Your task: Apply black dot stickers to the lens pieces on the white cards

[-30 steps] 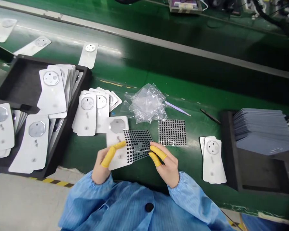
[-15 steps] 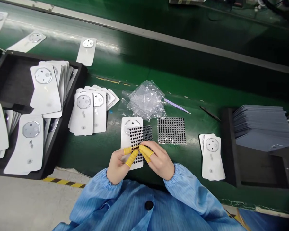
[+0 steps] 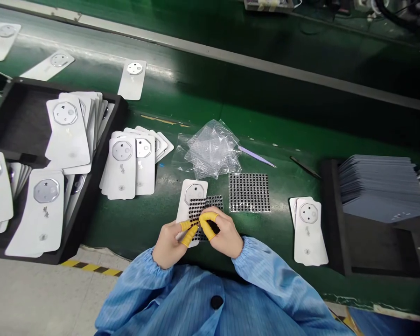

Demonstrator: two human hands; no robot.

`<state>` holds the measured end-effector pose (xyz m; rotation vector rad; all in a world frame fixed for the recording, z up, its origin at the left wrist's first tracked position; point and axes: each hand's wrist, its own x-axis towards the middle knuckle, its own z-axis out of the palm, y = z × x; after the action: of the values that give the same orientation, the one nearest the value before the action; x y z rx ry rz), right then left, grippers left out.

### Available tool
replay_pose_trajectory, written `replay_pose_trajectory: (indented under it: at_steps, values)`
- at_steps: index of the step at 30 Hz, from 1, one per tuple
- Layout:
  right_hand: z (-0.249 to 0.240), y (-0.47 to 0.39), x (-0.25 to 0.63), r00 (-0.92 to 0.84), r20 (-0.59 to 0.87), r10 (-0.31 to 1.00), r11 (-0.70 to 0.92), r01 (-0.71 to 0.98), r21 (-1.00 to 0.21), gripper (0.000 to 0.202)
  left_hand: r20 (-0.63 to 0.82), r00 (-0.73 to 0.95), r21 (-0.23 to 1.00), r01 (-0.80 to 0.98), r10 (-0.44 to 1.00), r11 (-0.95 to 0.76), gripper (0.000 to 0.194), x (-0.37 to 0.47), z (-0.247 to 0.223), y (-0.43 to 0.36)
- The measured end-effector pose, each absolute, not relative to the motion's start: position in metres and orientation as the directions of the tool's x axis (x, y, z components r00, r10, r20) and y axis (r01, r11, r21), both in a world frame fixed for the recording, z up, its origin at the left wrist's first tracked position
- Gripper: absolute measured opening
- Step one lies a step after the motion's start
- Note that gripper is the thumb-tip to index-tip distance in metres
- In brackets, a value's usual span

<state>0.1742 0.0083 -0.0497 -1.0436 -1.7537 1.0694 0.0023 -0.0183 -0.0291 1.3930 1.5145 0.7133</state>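
Observation:
A clear sheet of small black dots (image 3: 197, 206) is between my hands, above a white card (image 3: 195, 190) with an octagonal window. My left hand (image 3: 171, 241) pinches the sheet's left edge between thumb and finger in yellow finger cots. Bent over the sheet from the right, my right hand (image 3: 222, 229) has its yellow-covered thumb and finger brought together at the dots. What sits between those right fingertips is too small to make out. A second dot sheet (image 3: 249, 192) lies flat to the right.
Clear plastic bags (image 3: 213, 148) and purple tweezers (image 3: 258, 157) lie beyond my hands. White cards (image 3: 122, 170) are piled on the left beside a black tray (image 3: 70, 228). At right are more cards (image 3: 310, 233), dark tweezers (image 3: 305, 167) and a black tray (image 3: 339, 233) holding grey cards (image 3: 381, 184).
My right hand has shifted slightly left, its finger now arched more strongly over the dot sheet. The white card beneath has tilted and slid a little toward me. My left hand keeps its pinch.

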Motion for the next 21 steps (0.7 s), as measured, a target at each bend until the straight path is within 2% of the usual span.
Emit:
replay_pose_trajectory:
  at_steps: [3, 6, 9, 11, 12, 14, 16, 21]
  values:
    - [-0.053, 0.008, 0.173, -0.236, 0.199, 0.951, 0.255, 0.234, -0.938, 0.012, -0.294, 0.056, 0.861, 0.448, 0.954, 0.239, 0.022, -0.016, -0.026, -0.022]
    - [-0.051, 0.007, 0.174, -0.186, 0.212, 0.959, 0.250, 0.216, -0.944, 0.011, -0.273, -0.111, 0.840, 0.457, 0.956, 0.293, 0.035, -0.034, -0.012, -0.029]
    - [-0.037, 0.007, 0.176, -0.157, 0.250, 0.955, 0.278, 0.191, -0.941, 0.011, -0.155, -0.352, 0.893, 0.349, 0.923, 0.283, 0.069, -0.033, 0.007, -0.034]
    - [-0.021, 0.007, 0.176, -0.101, 0.314, 0.944, 0.329, 0.204, -0.922, 0.017, -0.148, -0.394, 0.940, 0.230, 0.907, 0.254, 0.085, -0.017, 0.016, -0.033]
    - [-0.013, 0.008, 0.176, -0.071, 0.368, 0.927, 0.374, 0.228, -0.899, 0.020, -0.178, -0.368, 0.952, 0.171, 0.912, 0.255, 0.084, -0.007, 0.019, -0.032]
    - [0.003, 0.012, 0.178, -0.039, 0.487, 0.873, 0.474, 0.305, -0.826, 0.027, -0.247, -0.270, 0.955, 0.097, 0.931, 0.282, 0.070, 0.016, 0.022, -0.028]
    - [0.014, 0.016, 0.181, -0.073, 0.579, 0.812, 0.557, 0.392, -0.732, 0.034, -0.283, -0.154, 0.954, 0.056, 0.947, 0.294, 0.057, 0.035, 0.022, -0.025]
    - [0.022, 0.023, 0.193, -0.229, 0.616, 0.753, 0.642, 0.461, -0.613, 0.039, -0.195, -0.001, 0.981, 0.004, 0.981, 0.195, 0.056, 0.054, 0.022, -0.024]
